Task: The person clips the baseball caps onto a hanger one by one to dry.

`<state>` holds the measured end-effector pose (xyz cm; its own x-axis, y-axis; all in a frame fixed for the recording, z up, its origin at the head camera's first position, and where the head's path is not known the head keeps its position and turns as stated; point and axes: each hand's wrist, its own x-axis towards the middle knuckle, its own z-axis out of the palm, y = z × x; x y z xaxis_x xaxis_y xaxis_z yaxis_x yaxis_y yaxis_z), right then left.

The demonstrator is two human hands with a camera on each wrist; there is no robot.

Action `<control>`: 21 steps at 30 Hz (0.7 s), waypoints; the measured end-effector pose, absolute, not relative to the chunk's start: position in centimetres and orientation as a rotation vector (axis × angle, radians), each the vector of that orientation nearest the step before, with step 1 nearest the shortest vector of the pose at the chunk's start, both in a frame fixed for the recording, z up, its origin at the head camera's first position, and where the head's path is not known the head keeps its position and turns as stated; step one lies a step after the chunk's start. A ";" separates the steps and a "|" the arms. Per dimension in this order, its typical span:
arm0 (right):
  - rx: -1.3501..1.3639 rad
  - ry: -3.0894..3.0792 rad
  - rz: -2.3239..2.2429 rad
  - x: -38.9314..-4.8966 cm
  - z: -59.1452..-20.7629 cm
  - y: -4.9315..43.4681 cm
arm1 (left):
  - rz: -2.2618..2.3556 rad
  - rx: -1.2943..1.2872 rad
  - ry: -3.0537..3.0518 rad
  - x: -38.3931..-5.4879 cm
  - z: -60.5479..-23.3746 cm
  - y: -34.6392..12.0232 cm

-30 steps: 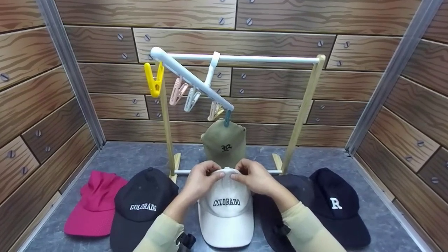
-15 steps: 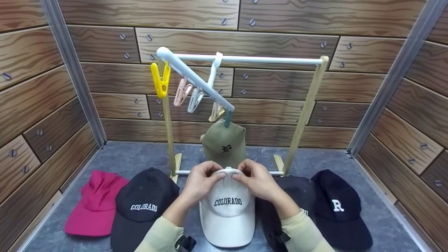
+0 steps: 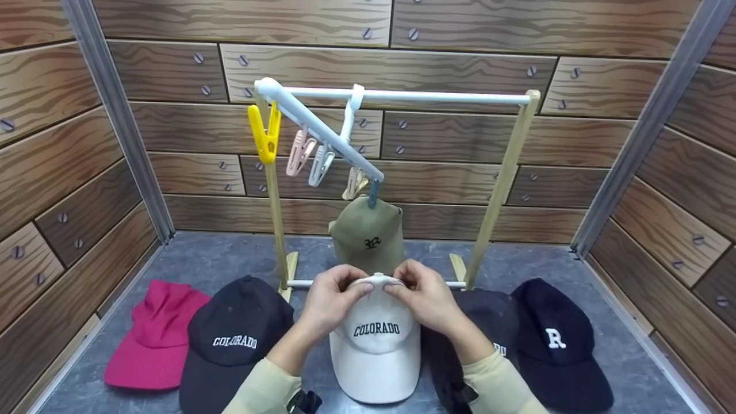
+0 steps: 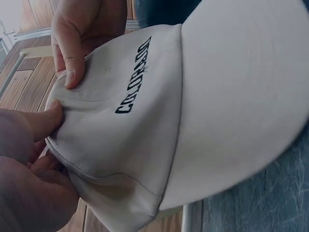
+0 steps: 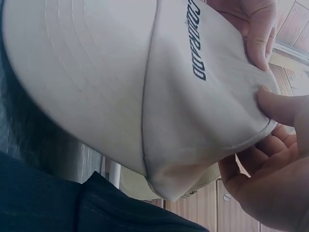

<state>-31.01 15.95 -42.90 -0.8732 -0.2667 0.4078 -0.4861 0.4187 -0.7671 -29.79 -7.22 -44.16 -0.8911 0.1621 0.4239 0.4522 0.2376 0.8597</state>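
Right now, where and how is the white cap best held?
I'd pinch the white cap near the crown's top, one hand from each side: its crown points up, brim toward the person. The left hand and right hand pinch there, leaving the button uncovered between them.

Pink cap [image 3: 156, 342]: I see it on the left of the desk [image 3: 213, 259], brim pointing near.
Black cap [image 3: 233, 333]: just right of the pink one, white COLORADO lettering.
Navy cap [image 3: 558, 339]: far right of the row, white R.
Olive cap [image 3: 365, 233]: I see it hanging from a teal clip [image 3: 374, 194].
Rack [image 3: 506, 158]: wooden legs, white top bar.
Back wall [image 3: 448, 72]: plank pattern with screw heads.
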 end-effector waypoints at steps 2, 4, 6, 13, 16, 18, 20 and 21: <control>0.646 -2.430 1.459 -30.9 -43.0 15.9 | -1.676 -0.573 -2.271 -29.7 -44.2 -7.3; 0.636 -2.400 1.490 -30.8 -42.8 15.9 | -1.631 -0.557 -2.288 -29.5 -44.1 -7.4; 0.623 -2.381 1.509 -30.7 -42.8 15.8 | -1.544 -0.534 -2.318 -29.4 -44.1 -7.5; 0.609 -2.333 1.518 -30.6 -42.7 15.6 | -1.341 -0.467 -2.403 -29.5 -44.2 -7.5; 0.617 -2.319 1.512 -30.6 -42.8 15.5 | -1.376 -0.463 -2.429 -29.5 -44.3 -7.5; 0.620 -2.318 1.497 -30.6 -42.9 15.5 | -1.407 -0.474 -2.436 -29.5 -44.3 -7.5; 0.620 -2.318 1.476 -30.5 -43.0 15.5 | -1.433 -0.488 -2.437 -29.4 -44.3 -7.4; 0.619 -2.318 1.468 -30.5 -43.0 15.5 | -1.444 -0.496 -2.432 -29.4 -44.2 -7.3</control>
<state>-30.51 15.51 -42.97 -0.8521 -0.1847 0.4898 -0.5217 0.3753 -0.7661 -29.38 -7.33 -44.22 -0.9052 0.1535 0.3964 0.4215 0.4448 0.7903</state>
